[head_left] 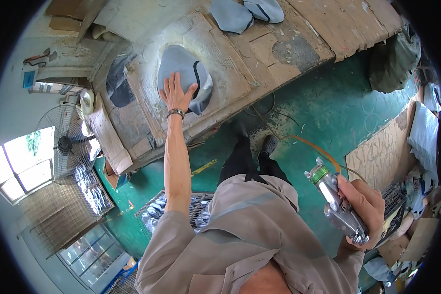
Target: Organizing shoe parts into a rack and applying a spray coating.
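Observation:
My left hand lies flat with spread fingers on a grey, rounded shell-like piece with a black curved strip along its right side. The piece rests on the bench, inside a patch crusted with pale overspray. Out to the right, away from the bench, my right hand is wrapped round a metal spray gun with a green ring near its nozzle end. An orange hose runs from near the gun toward the floor by the bench; where it joins is hidden.
The cardboard-covered bench crosses the top, with more grey pieces at its far edge. A large fan stands at left. Beside me sits a wire rack of silvery pieces. Grey cloth hangs off the bench at right.

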`<state>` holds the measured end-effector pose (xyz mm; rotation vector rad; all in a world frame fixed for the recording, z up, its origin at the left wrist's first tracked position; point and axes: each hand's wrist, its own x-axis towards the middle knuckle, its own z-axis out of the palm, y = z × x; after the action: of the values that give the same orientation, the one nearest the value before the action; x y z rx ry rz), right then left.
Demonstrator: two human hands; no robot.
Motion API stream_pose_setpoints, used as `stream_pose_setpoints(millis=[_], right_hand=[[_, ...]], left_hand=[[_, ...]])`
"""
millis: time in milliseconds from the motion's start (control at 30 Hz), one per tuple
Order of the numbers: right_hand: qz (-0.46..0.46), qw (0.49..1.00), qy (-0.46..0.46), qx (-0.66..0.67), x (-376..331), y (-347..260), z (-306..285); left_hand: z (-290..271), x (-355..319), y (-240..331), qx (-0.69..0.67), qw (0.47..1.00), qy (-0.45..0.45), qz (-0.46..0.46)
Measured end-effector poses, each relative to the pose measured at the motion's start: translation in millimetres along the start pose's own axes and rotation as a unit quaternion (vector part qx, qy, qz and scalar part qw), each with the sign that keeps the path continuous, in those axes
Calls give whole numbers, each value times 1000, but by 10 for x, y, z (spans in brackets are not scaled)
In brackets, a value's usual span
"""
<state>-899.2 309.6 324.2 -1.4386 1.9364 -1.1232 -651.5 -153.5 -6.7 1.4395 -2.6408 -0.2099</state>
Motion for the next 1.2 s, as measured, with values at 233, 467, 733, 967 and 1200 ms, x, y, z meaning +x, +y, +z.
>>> stream_pose_setpoints(millis=[233,467,733,967,1200], right_hand=[[25,999,28,-37,-56,-207,156],[24,994,62,-90,47,-625,558],[133,987,68,-55,349,-1437,1251],[147,983,3,-108,398,-1936,1729],[106,979,66,-161,403,-2342,2160]], left_hand=[[-12,-15,-30,-12,1000,-5,-8],[-40,-26,-146,-93,996,6,-6],[-660,-886,-434,-406,899,155,60],[333,-2616,-1389,-456,885,-47,-78],[1740,-4563,-2643,-300,876,-272,-262]])
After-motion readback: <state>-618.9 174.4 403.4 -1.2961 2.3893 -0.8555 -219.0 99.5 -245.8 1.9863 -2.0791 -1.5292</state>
